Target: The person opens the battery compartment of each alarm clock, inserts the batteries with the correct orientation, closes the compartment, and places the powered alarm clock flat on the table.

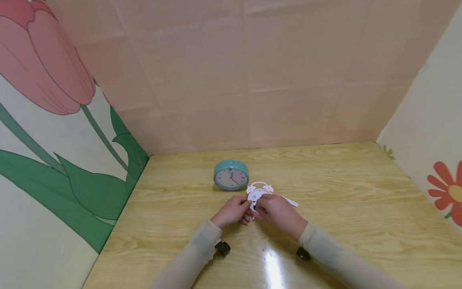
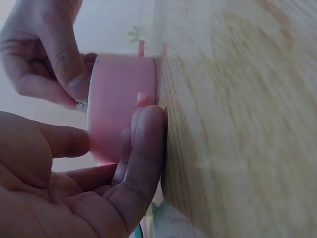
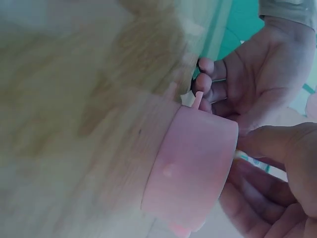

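A pink twin-bell alarm clock (image 1: 257, 194) lies on its front with its white back facing up and a dark slot showing in it. My left hand (image 1: 234, 210) grips the clock's side, thumb at the back rim and fingers along the pink casing (image 2: 119, 109). Over the clock's back, my right hand (image 1: 279, 210) pinches a small shiny piece (image 2: 81, 106) at its surface. Fingertips cover most of that piece, so its kind is unclear. In the right wrist view the pink casing (image 3: 190, 166) rests against the wooden tabletop, with short feet sticking out.
A teal round clock (image 1: 231, 175) stands just behind the pink one, dial towards me. A white strip (image 1: 291, 202) lies right of the pink clock, partly behind my right hand. The wooden table (image 1: 173, 180) meets a pink-covered wall (image 1: 252, 80) at the back.
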Action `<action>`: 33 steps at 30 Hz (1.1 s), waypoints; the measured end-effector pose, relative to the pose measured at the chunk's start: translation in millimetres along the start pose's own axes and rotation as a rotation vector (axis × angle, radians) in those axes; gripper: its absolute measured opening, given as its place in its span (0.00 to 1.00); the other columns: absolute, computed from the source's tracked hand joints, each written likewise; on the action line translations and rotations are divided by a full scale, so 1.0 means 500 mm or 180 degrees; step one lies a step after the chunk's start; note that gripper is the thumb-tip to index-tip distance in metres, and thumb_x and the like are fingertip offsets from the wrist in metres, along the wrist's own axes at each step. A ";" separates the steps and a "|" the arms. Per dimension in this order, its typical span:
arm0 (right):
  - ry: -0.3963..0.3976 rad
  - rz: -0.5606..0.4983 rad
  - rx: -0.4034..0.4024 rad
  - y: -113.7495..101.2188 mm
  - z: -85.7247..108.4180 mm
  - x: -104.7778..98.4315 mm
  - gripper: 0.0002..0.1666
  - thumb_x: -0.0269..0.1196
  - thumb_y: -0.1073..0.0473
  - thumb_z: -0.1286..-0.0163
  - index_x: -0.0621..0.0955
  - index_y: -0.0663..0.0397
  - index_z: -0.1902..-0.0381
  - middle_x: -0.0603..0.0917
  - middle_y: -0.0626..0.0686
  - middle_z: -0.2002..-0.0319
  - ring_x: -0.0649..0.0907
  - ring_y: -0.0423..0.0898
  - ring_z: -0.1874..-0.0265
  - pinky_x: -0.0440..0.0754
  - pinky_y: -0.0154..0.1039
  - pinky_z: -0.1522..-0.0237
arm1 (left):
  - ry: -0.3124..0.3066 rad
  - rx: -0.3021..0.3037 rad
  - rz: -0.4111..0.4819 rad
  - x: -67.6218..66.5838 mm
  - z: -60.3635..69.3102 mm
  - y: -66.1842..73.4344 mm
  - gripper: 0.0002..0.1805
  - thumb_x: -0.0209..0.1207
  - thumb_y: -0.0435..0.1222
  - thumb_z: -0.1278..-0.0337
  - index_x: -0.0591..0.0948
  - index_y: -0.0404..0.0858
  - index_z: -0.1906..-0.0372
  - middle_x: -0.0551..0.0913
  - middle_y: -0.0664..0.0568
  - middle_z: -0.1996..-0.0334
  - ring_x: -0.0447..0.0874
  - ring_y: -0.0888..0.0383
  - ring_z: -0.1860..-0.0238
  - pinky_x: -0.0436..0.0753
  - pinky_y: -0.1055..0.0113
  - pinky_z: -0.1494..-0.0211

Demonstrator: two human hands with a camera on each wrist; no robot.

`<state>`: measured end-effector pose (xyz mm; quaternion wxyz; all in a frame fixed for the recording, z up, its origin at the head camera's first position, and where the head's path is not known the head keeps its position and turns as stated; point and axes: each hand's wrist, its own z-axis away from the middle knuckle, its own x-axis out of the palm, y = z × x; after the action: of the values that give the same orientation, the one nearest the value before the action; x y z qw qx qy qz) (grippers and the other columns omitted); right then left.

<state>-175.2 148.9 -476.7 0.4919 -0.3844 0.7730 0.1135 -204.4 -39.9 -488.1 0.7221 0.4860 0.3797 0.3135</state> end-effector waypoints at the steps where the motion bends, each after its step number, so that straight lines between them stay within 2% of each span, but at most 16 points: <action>1: -0.0036 0.0011 0.0053 0.001 -0.001 0.001 0.15 0.71 0.71 0.48 0.78 0.47 0.78 0.76 0.42 0.76 0.75 0.38 0.76 0.76 0.32 0.73 | 0.0000 0.0000 -0.0006 0.000 0.000 0.001 0.18 0.47 0.36 0.22 0.80 0.25 0.62 0.83 0.36 0.73 0.79 0.57 0.79 0.87 0.58 0.69; 7: -0.0155 -0.0219 0.0396 0.000 -0.011 0.003 0.12 0.71 0.71 0.47 0.80 0.50 0.78 0.76 0.44 0.76 0.75 0.38 0.74 0.77 0.34 0.70 | 0.0069 -0.0048 -0.0113 -0.004 0.001 0.001 0.18 0.48 0.36 0.22 0.80 0.27 0.63 0.83 0.36 0.72 0.80 0.55 0.78 0.86 0.58 0.70; 9: -0.0032 -0.0216 0.0511 -0.002 -0.014 0.005 0.09 0.72 0.68 0.46 0.82 0.52 0.77 0.78 0.46 0.74 0.76 0.42 0.73 0.78 0.37 0.67 | 0.0083 -0.0033 -0.0141 -0.005 0.002 0.001 0.18 0.48 0.36 0.22 0.80 0.27 0.64 0.83 0.36 0.72 0.80 0.55 0.78 0.86 0.58 0.70; 11: 0.0138 -0.0132 0.0759 -0.003 -0.015 0.007 0.08 0.74 0.62 0.47 0.84 0.54 0.72 0.80 0.50 0.70 0.77 0.47 0.70 0.77 0.41 0.64 | 0.0062 -0.0013 -0.0132 -0.005 0.001 0.002 0.17 0.48 0.36 0.22 0.80 0.27 0.64 0.83 0.35 0.71 0.80 0.55 0.78 0.87 0.58 0.69; 14: 0.0254 -0.0087 0.1261 -0.004 -0.017 0.012 0.25 0.77 0.55 0.51 0.84 0.58 0.56 0.80 0.59 0.59 0.76 0.58 0.61 0.75 0.49 0.58 | 0.0036 0.0022 -0.0119 -0.004 0.000 0.002 0.17 0.48 0.36 0.23 0.80 0.28 0.64 0.83 0.35 0.71 0.80 0.55 0.78 0.87 0.58 0.69; 17: 0.0073 -0.0294 0.1720 -0.003 -0.022 0.017 0.41 0.77 0.50 0.52 0.78 0.59 0.40 0.75 0.66 0.48 0.75 0.64 0.52 0.75 0.55 0.52 | 0.0042 0.0006 -0.0123 -0.003 -0.002 0.000 0.16 0.48 0.35 0.23 0.80 0.29 0.64 0.83 0.36 0.72 0.80 0.56 0.79 0.87 0.60 0.70; 20: -0.0159 -0.0563 0.1988 0.000 -0.031 0.023 0.50 0.76 0.49 0.52 0.72 0.59 0.33 0.71 0.69 0.41 0.73 0.67 0.46 0.76 0.59 0.47 | 0.0050 0.0001 -0.0138 -0.002 -0.004 -0.003 0.16 0.48 0.35 0.23 0.81 0.30 0.64 0.83 0.38 0.73 0.80 0.56 0.79 0.86 0.61 0.71; 23: -0.0318 -0.0643 0.2164 0.000 -0.038 0.031 0.52 0.75 0.48 0.54 0.70 0.59 0.31 0.67 0.69 0.36 0.72 0.69 0.44 0.77 0.60 0.48 | 0.0035 0.0012 -0.0134 -0.001 -0.004 -0.006 0.16 0.48 0.36 0.23 0.81 0.30 0.63 0.84 0.39 0.74 0.81 0.56 0.79 0.86 0.61 0.72; 27: -0.0475 -0.0550 0.2318 -0.007 -0.048 0.035 0.49 0.73 0.46 0.53 0.73 0.57 0.33 0.65 0.69 0.34 0.71 0.68 0.43 0.79 0.57 0.54 | 0.0015 -0.0018 -0.0132 0.000 -0.005 -0.007 0.16 0.48 0.37 0.22 0.82 0.31 0.61 0.85 0.40 0.73 0.82 0.55 0.77 0.86 0.61 0.72; 33: -0.0478 -0.0431 0.2360 -0.020 -0.055 0.035 0.40 0.73 0.47 0.54 0.79 0.57 0.43 0.65 0.69 0.34 0.71 0.69 0.46 0.79 0.55 0.60 | 0.0019 -0.0011 -0.0150 -0.003 -0.004 -0.003 0.16 0.47 0.37 0.22 0.82 0.31 0.59 0.85 0.39 0.72 0.82 0.54 0.77 0.86 0.61 0.72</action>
<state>-190.5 118.4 -476.0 0.6591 -0.2212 0.6963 -0.1787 -206.7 -40.7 -489.8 0.7290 0.4747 0.3926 0.2986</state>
